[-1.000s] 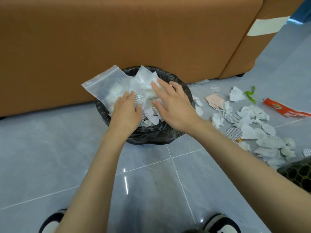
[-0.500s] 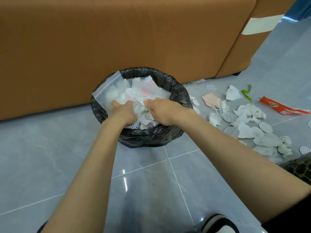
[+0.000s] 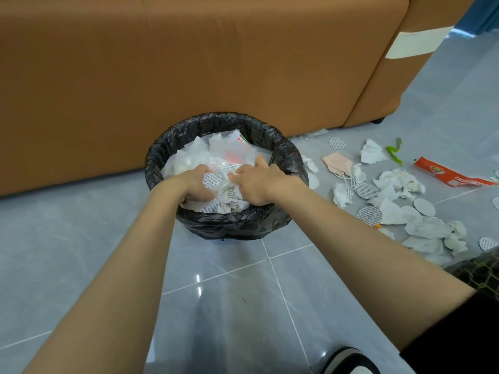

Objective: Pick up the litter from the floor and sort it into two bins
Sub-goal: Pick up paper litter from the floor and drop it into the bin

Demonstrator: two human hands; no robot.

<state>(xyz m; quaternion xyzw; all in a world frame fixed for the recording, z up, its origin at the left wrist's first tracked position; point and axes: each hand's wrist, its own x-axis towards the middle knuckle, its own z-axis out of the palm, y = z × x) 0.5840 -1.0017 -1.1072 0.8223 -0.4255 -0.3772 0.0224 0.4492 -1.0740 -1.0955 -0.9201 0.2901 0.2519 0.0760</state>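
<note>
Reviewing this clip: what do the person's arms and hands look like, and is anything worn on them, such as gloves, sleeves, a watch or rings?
Both forearms are bare from elbow to wrist. The left hand and right hand carry no gloves, and no watch or bracelet shows at either wrist. No rings are visible, though the fingers are partly buried. A dark sleeve edge shows on the right upper arm at the lower right.

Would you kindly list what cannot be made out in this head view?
- Fingertips of the left hand and right hand: buried in litter inside the black-lined bin.
- Second bin: not identifiable; a dark patterned object is cut off at the right edge.
- Red wrapper print: too small.
</note>
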